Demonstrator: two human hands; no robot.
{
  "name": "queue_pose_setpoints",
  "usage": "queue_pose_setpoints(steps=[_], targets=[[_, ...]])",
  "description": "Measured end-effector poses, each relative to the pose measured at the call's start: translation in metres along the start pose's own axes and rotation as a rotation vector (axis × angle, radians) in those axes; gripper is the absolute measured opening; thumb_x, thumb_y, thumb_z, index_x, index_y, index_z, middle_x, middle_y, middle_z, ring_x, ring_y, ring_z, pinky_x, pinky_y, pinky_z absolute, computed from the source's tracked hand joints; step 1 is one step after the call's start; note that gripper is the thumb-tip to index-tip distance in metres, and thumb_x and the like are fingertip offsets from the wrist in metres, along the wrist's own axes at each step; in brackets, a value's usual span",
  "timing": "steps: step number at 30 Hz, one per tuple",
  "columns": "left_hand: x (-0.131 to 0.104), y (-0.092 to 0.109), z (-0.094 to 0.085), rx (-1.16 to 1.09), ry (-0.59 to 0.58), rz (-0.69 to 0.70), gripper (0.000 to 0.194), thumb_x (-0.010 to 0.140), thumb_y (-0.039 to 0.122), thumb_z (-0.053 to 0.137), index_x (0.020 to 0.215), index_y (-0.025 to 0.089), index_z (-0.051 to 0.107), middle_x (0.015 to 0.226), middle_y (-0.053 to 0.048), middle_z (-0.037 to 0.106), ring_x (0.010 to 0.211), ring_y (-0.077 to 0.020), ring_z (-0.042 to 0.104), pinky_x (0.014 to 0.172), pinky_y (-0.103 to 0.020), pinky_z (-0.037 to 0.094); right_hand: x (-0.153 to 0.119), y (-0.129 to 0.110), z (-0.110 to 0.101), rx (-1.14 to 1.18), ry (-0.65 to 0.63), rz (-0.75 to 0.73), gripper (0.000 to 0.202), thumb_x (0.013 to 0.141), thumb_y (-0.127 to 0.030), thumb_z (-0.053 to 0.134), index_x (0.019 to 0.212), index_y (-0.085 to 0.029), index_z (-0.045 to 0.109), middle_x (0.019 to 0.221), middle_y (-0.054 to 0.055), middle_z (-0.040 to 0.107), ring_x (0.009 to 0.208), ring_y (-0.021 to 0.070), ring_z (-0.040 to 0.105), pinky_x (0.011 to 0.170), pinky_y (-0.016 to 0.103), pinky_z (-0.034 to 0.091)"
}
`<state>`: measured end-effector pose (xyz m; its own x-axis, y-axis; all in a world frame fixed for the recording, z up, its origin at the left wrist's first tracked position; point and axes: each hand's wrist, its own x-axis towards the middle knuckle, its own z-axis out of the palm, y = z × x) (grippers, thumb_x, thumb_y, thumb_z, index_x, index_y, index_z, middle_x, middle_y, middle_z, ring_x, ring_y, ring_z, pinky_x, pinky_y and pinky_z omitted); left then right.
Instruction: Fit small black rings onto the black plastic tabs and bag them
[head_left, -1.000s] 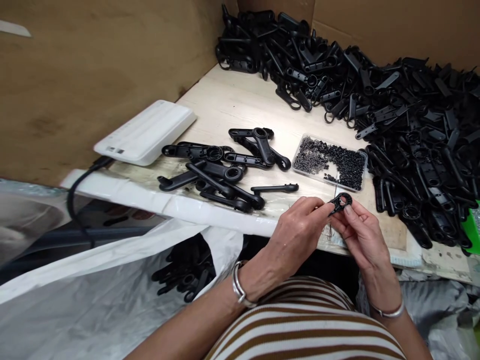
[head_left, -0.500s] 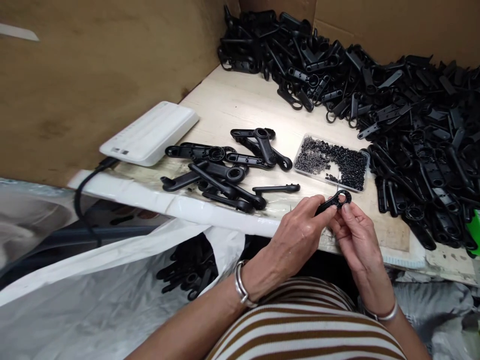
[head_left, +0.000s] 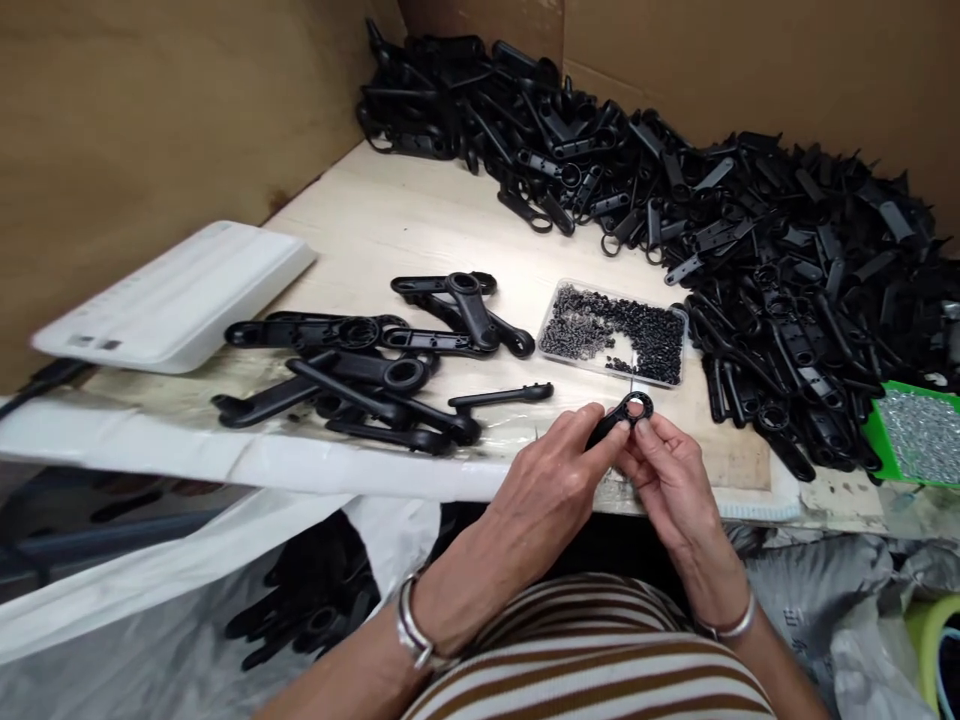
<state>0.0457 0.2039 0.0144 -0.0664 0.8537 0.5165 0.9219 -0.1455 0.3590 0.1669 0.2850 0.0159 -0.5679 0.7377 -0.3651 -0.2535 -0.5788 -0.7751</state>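
Observation:
Just in front of the parts box, my left hand point(head_left: 551, 485) grips the arm of a black ring-ended plastic part point(head_left: 637, 404). My right hand point(head_left: 671, 475) pinches the ring end of that same part, thumb at its lower edge. Behind the ring is a clear plastic box point(head_left: 551, 352), holding small black pieces and small metallic pieces. A thin upright sliver shows between box and ring; what it belongs to is unclear. Left of my hands, several black lever parts point(head_left: 405, 374) lie loosely on the table point(head_left: 337, 235).
A large heap of black parts point(head_left: 780, 250) covers the back and right. At far left sits a white device point(head_left: 180, 295) with a black cable. A green tray point(head_left: 881, 440) holds small shiny pieces. Below the table edge hangs a white bag point(head_left: 397, 535) with black parts.
The view has turned to the right, so everything appears shifted left and more of the green tray shows. Both hands keep their hold on the black part.

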Motion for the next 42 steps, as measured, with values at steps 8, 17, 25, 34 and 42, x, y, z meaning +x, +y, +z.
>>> queue_pose_setpoints(steps=[8,17,25,34,42], targets=[[0.004,-0.003,-0.007,-0.199,-0.018,0.015,0.025,0.096,0.018,0.046,0.120,0.015,0.055,0.108,-0.012,0.061,0.096,-0.0210,0.061,0.078,-0.031,0.056,-0.005,-0.016,-0.009,-0.328,0.045,-0.156,0.035,0.077,-0.038,0.076,0.105,-0.019,0.072,0.097,0.004,0.071,0.087,0.0155,0.064,0.078,0.025,0.053],[-0.010,-0.064,-0.052,0.206,0.096,-0.041,0.016,0.096,0.021,0.047,0.101,0.018,0.061,0.092,-0.007,0.064,0.078,-0.0222,0.057,0.070,-0.035,0.046,0.007,-0.063,-0.059,-1.539,0.504,-0.742,0.041,0.093,-0.036,0.048,0.124,-0.013,0.063,0.087,0.009,0.071,0.074,0.0196,0.063,0.070,0.030,0.044],[0.000,-0.067,-0.054,0.474,-0.182,-0.164,0.013,0.082,0.015,0.063,0.070,0.019,0.060,0.076,-0.005,0.060,0.076,-0.0249,0.054,0.065,-0.037,0.035,0.042,-0.060,-0.058,-2.135,0.615,-0.965,0.030,0.096,-0.031,0.046,0.107,-0.015,0.069,0.089,0.012,0.065,0.083,0.0245,0.057,0.060,0.032,0.032],[0.003,-0.067,-0.043,0.458,-0.200,-0.151,0.020,0.083,0.010,0.060,0.065,0.017,0.060,0.078,-0.006,0.062,0.078,-0.0240,0.054,0.067,-0.039,0.036,0.018,-0.065,-0.064,-1.710,0.581,-1.007,0.035,0.093,-0.041,0.055,0.105,-0.014,0.072,0.097,0.013,0.065,0.082,0.0236,0.058,0.076,0.038,0.045],[0.002,-0.021,-0.023,0.394,0.100,0.081,0.026,0.094,0.007,0.043,0.081,0.014,0.065,0.105,-0.009,0.071,0.096,-0.0216,0.060,0.085,-0.037,0.041,-0.003,-0.021,-0.018,-0.621,-0.003,-0.102,0.051,0.081,-0.049,0.070,0.123,-0.020,0.064,0.091,0.008,0.072,0.063,0.0153,0.063,0.051,0.026,0.050]])
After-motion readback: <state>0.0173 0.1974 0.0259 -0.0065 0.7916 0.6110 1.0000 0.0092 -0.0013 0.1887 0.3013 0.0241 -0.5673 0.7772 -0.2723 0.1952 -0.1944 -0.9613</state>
